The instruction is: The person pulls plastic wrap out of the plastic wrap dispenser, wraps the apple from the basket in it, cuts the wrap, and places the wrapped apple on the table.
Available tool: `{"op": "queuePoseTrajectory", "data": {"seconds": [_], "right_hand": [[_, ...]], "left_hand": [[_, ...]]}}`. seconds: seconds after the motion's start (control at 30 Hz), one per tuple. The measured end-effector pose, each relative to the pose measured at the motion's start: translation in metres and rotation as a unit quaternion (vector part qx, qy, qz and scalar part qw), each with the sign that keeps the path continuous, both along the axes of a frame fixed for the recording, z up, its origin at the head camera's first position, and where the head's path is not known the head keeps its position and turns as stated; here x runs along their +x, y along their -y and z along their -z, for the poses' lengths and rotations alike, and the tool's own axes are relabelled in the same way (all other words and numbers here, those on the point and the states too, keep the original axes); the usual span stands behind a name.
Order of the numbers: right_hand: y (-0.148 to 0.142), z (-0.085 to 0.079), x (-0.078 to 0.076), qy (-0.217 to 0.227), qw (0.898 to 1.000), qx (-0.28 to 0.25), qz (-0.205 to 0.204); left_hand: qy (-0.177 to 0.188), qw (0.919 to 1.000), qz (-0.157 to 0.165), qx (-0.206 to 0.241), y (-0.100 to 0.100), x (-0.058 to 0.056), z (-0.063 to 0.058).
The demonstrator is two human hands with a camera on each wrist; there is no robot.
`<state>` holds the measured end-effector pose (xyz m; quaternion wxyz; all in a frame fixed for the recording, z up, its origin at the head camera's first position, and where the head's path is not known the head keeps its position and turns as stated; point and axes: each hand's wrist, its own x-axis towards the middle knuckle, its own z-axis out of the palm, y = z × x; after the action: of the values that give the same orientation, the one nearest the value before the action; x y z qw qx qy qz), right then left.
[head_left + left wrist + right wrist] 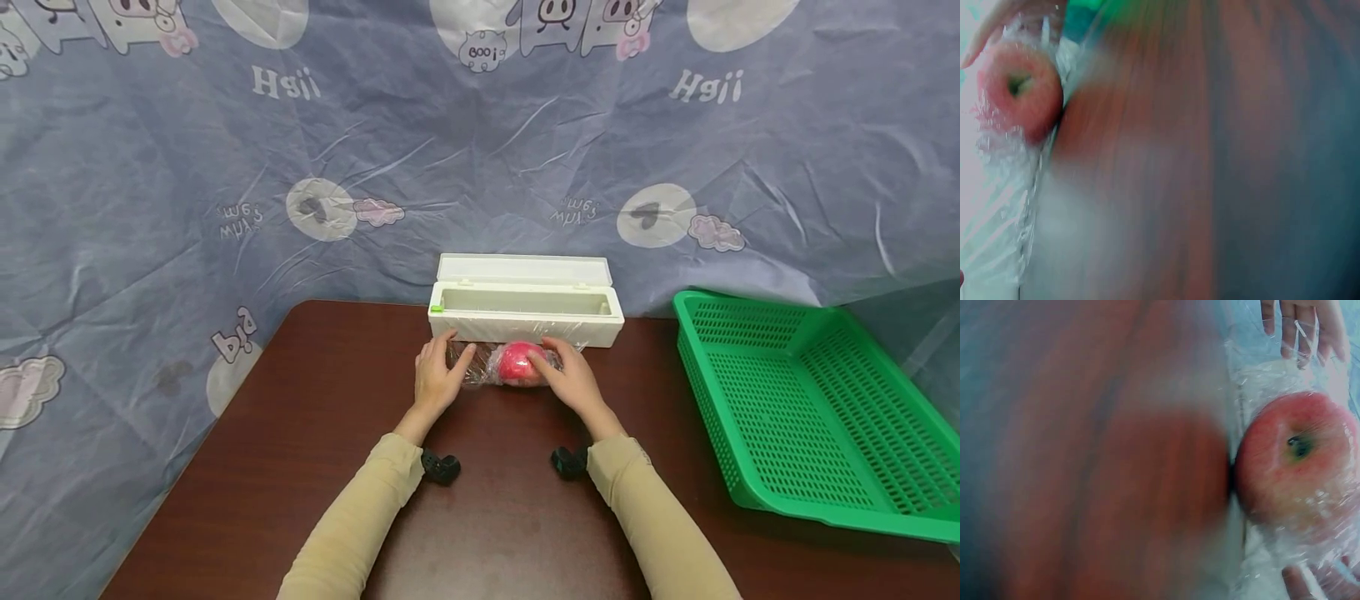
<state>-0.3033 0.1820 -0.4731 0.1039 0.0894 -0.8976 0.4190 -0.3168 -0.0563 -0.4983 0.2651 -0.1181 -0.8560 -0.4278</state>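
Okay, apple (516, 363): red, on the table (495, 517) just in front of the white box, between your two hands, nearer the right.
Wrap (483, 375): clear, crinkled, over the apple and out to both sides; some also lies across the box front. The stem end shows in both wrist views.
Your left hand (435, 379): apart from the apple, at the wrap's left; fingers extended, thumb away from them, not clamped on the fruit.
Your right hand (576, 383): at the apple's right side, thumb overlapping it; can't tell whether you pinch or only touch.
White box (525, 317): long, behind your hands, lid (525, 268) raised at the back, small green piece (437, 309) at its left end.
Green basket (701, 392): to your right, well apart from the apple.
Sleeves (360, 512): beige, dark device (442, 469) at each wrist.
Curtain (480, 150): blue-grey, cartoon print, behind the table.
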Motion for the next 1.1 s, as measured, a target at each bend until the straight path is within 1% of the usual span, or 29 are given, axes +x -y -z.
{"op": "queuePoseTrajectory", "data": {"seconds": [0.1, 0.2, 0.33, 0.43, 0.6, 0.73, 0.87, 0.97, 1.1], "right_hand": [[0.003, -0.008, -0.002, 0.007, 1.0, 0.004, 0.013], [0.006, -0.017, -0.003, 0.02, 1.0, 0.006, 0.024], [0.013, -0.028, -0.006, 0.031, 0.999, 0.007, 0.021], [0.019, -0.034, -0.01, 0.034, 0.999, 0.005, 0.014], [0.03, -0.043, -0.017, 0.038, 0.999, 0.0, 0.001], [0.041, -0.052, -0.022, 0.046, 0.999, 0.005, -0.008], [0.054, -0.058, -0.028, 0.05, 0.999, 0.011, -0.015], [0.064, -0.061, -0.033, 0.054, 0.998, 0.004, -0.023], [0.075, -0.066, -0.039, 0.065, 0.997, -0.006, -0.031]], "left_hand": [[0.007, 0.9998, -0.016, 0.006, 0.005, -0.005, -0.004], [0.011, 0.999, -0.035, 0.026, 0.009, -0.01, -0.01], [0.022, 0.9962, -0.061, 0.058, 0.017, -0.02, -0.017], [0.039, 0.9953, -0.071, 0.054, 0.023, -0.027, -0.02], [0.079, 0.9941, -0.066, 0.034, 0.03, -0.035, -0.024], [0.11, 0.9912, -0.06, 0.043, 0.033, -0.041, -0.028], [0.138, 0.9874, -0.059, 0.05, 0.035, -0.046, -0.029], [0.154, 0.9851, -0.058, 0.05, 0.035, -0.05, -0.028], [0.165, 0.9836, -0.051, 0.053, 0.034, -0.054, -0.027]]}}
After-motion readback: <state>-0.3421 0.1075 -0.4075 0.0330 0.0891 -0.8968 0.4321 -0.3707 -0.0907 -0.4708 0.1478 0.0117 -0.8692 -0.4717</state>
